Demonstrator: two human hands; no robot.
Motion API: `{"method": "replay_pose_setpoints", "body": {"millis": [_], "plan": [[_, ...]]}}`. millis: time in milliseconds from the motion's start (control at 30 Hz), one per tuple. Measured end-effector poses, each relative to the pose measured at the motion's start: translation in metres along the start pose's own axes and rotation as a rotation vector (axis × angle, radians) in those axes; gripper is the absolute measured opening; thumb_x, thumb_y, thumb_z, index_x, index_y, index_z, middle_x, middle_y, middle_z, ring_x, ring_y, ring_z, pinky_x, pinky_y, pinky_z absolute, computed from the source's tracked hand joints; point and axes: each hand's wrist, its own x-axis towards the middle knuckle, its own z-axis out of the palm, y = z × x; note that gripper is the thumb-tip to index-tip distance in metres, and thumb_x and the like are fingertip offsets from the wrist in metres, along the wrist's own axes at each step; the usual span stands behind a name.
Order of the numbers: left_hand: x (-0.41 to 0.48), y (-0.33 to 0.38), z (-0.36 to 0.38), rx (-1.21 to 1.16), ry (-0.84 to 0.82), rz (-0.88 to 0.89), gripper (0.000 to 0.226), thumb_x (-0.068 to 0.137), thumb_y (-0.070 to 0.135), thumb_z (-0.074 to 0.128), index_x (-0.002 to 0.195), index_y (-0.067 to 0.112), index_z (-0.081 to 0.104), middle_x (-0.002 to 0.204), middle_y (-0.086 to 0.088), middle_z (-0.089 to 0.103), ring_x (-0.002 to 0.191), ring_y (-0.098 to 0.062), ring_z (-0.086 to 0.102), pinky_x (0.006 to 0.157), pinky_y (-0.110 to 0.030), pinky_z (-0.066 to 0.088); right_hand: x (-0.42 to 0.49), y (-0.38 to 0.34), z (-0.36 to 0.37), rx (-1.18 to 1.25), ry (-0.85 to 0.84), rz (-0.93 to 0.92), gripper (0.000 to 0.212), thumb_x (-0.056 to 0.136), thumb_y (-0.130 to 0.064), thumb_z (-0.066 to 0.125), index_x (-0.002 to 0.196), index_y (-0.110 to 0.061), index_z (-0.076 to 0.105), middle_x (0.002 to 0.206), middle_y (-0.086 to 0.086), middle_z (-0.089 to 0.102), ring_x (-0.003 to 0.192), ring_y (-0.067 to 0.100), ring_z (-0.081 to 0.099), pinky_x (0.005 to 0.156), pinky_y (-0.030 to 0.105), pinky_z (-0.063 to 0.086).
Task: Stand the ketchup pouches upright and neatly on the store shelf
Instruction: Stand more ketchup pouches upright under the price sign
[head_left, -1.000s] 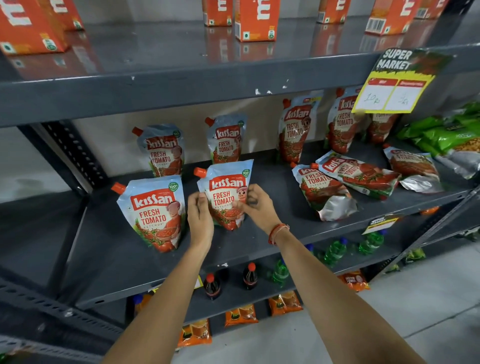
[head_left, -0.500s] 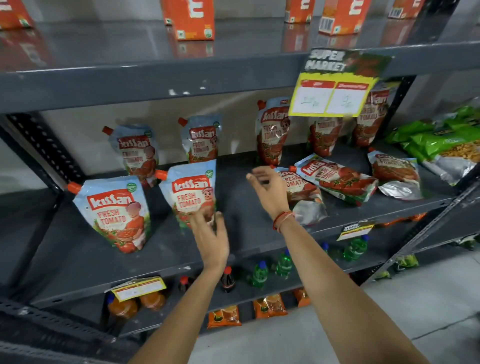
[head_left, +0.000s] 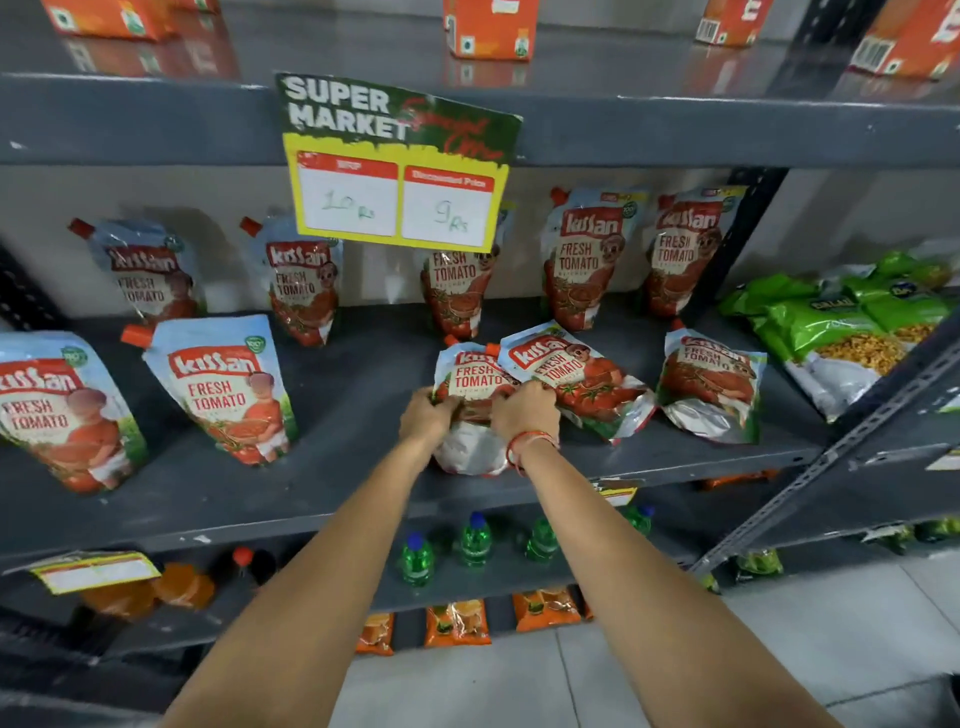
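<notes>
Fingers (head_left: 524, 400) of the right hand (head_left: 524, 415) are curling over the right side of a fallen ketchup pouch (head_left: 475, 376); the left hand (head_left: 426, 418) is closing on its left side, so both are clamping the same pouch between them. That pouch is lying flat near the front edge of the middle shelf (head_left: 363, 415), right of centre, spout toward the back wall, silver base (head_left: 467, 452) toward the front lip.

Step in hand, as I'm reading it: grabbing the next lying pouch to stand it up. Two front pouches toward the shelf's left end (head_left: 223, 389) and (head_left: 57, 410) are already standing, and a row along the back edge (head_left: 301, 286) is upright too, partly hidden by the hanging price sign (head_left: 397, 161).

Still down: a second flat pouch (head_left: 576, 384) just beside the held one, its upper corner looking overlapped with it, and a third (head_left: 711, 384) further toward the right end, near the green snack bags (head_left: 852, 322).

Next move probably calls for tipping the spout end up while keeping the base on the shelf, spreading the base gusset so it's sitting flat, label forward, in line with the two front standers. Watch the overlapping neighbour; lifting may drag it. Contents are soft, so it could slump if released before the base is settling.
</notes>
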Motion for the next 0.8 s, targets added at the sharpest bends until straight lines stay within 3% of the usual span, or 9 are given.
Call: {"method": "replay_pose_setpoints", "body": {"millis": [133,233,400,533,600,667,733,800], "plan": [[-0.004,-0.013,-0.012,-0.187,-0.046,-0.017,0.035,0.085,0.021,0.064,0.114,0.003,0.062,0.115,-0.019,0.066,0.098,-0.027,0.064,0.085,-0.030,0.048,-0.002,0.001,0.001,0.006,-0.082,-0.067,0.052,0.090,-0.029,0.052,0.130,0.002,0.041,0.133,0.023,0.048,0.120,0.040,0.051,0.097,0.043,0.045],[-0.009,-0.025,-0.025,-0.197,-0.019,-0.082,0.038,0.076,0.026,0.073,0.106,0.003,0.067,0.108,-0.018,0.069,0.091,-0.025,0.065,0.080,-0.030,0.049,-0.002,0.005,0.005,0.040,-0.145,-0.106,0.053,0.091,-0.035,0.051,0.130,-0.001,0.042,0.133,0.022,0.048,0.121,0.040,0.050,0.098,0.043,0.043],[0.000,-0.024,-0.032,-0.068,0.146,-0.229,0.057,0.079,0.045,0.064,0.117,0.002,0.061,0.120,-0.017,0.064,0.107,-0.033,0.061,0.095,-0.040,0.050,0.015,0.010,0.010,0.233,-0.203,0.019,0.051,0.092,-0.039,0.050,0.126,-0.001,0.049,0.131,0.021,0.053,0.116,0.038,0.054,0.096,0.043,0.045],[0.006,-0.004,-0.030,-0.288,0.103,-0.368,0.075,0.078,0.052,0.063,0.133,0.005,0.045,0.133,-0.015,0.056,0.117,-0.031,0.056,0.101,-0.040,0.045,0.028,-0.003,0.016,0.401,-0.377,0.166,0.057,0.092,-0.044,0.049,0.131,-0.003,0.048,0.132,0.018,0.056,0.116,0.034,0.057,0.101,0.042,0.046],[0.006,0.004,-0.031,-0.390,0.083,-0.404,0.078,0.073,0.055,0.066,0.131,0.006,0.045,0.128,-0.013,0.059,0.109,-0.030,0.060,0.094,-0.040,0.049,0.030,-0.007,0.019,0.511,-0.415,0.201,0.058,0.092,-0.045,0.049,0.131,-0.003,0.048,0.130,0.018,0.058,0.115,0.033,0.058,0.100,0.041,0.047],[0.003,0.009,-0.032,-0.431,0.073,-0.385,0.078,0.068,0.057,0.070,0.122,0.005,0.049,0.118,-0.012,0.064,0.093,-0.027,0.064,0.074,-0.036,0.053,0.031,-0.006,0.020,0.598,-0.411,0.212,0.055,0.092,-0.043,0.050,0.127,-0.002,0.050,0.125,0.019,0.061,0.111,0.034,0.061,0.095,0.040,0.050],[0.003,0.019,-0.033,-0.420,0.085,-0.284,0.060,0.066,0.057,0.072,0.095,0.006,0.062,0.108,-0.014,0.070,0.074,-0.020,0.066,0.057,-0.029,0.050,0.032,-0.006,0.021,0.684,-0.385,0.199,0.049,0.092,-0.040,0.051,0.122,-0.001,0.053,0.120,0.020,0.063,0.108,0.035,0.062,0.095,0.044,0.051],[0.003,0.033,-0.037,-0.427,0.153,-0.155,0.049,0.067,0.054,0.073,0.081,0.008,0.065,0.100,-0.016,0.072,0.075,-0.022,0.069,0.062,-0.033,0.056,0.031,-0.009,0.020,0.791,-0.374,0.143,0.040,0.093,-0.037,0.052,0.114,-0.004,0.057,0.112,0.019,0.066,0.102,0.035,0.064,0.091,0.046,0.053]]}}
